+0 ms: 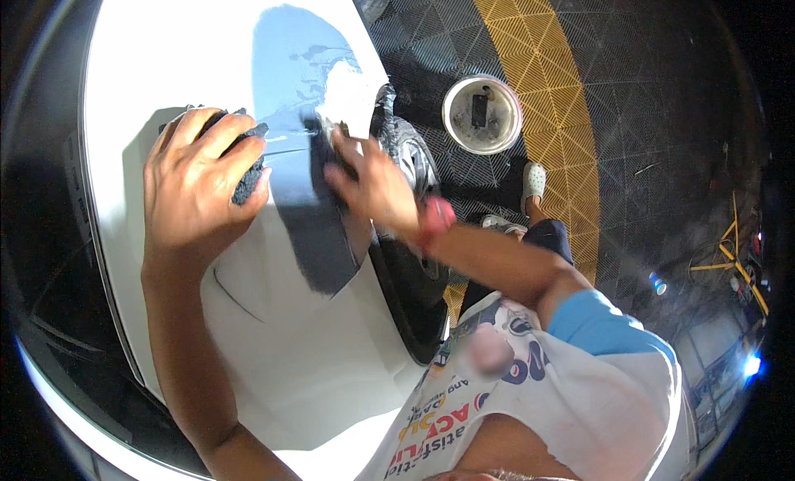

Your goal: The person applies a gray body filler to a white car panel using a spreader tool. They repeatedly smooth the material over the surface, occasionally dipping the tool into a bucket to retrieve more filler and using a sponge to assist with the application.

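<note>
My left hand [195, 178] is curled over a crumpled dark grey cloth [251, 178] and rests on a white car body panel [166, 50]. To its right, a smooth grey-blue patch [286, 50] covers part of the panel, with a bright white area at its right edge. My right hand [373, 178], with a red band at the wrist, presses a dark pad [321, 154] on that patch. Its fingers are bent over the pad, and motion blurs them. The pad's exact kind is not clear.
A black wheel [414, 290] sits beside the panel's right edge, near crinkled plastic sheeting [410, 154]. On the dark tiled floor stands a white bucket [447, 120] with a dark block inside. A yellow tile strip [555, 125] crosses the floor. My feet in light clogs [534, 183] are below the bucket.
</note>
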Tool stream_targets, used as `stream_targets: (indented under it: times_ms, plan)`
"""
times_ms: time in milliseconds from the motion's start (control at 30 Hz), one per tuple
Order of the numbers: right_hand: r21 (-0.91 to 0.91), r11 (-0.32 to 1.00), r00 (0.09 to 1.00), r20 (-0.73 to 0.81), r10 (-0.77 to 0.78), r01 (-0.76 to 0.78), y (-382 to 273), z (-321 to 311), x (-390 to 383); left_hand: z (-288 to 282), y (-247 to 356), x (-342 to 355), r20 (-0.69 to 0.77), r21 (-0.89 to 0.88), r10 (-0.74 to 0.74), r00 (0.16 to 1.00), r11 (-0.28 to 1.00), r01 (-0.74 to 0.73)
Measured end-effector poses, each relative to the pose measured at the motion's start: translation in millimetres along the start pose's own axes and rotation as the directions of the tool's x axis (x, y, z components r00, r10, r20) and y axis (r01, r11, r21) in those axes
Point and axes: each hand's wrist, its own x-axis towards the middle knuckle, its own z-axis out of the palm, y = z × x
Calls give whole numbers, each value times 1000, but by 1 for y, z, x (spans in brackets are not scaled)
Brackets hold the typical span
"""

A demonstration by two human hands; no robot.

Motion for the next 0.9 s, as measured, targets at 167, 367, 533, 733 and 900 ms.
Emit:
stream_targets:
  times_ms: [167, 367, 533, 733, 900]
  plan:
    - [85, 996, 992, -126, 9, 1, 48, 12, 58, -6, 1, 11, 9, 8, -4, 1000, 1000, 4]
    - [5, 936, 925, 152, 347, -352, 48, 6, 117, -9, 2, 7, 29, 3, -27, 999, 1000, 27]
    - [136, 990, 998, 58, 25, -33, -5, -13, 2, -4, 2, 7, 28, -37, -48, 998, 998, 49]
    - [-71, 961, 962, 41, 269, -266, 92, 2, 167, -4, 1, 15, -32, -8, -63, 998, 998, 63]
    - [9, 1000, 1000, 11, -13, 12, 23, 5, 40, 0, -1, 2, 14, 2, -90, 996, 996, 90]
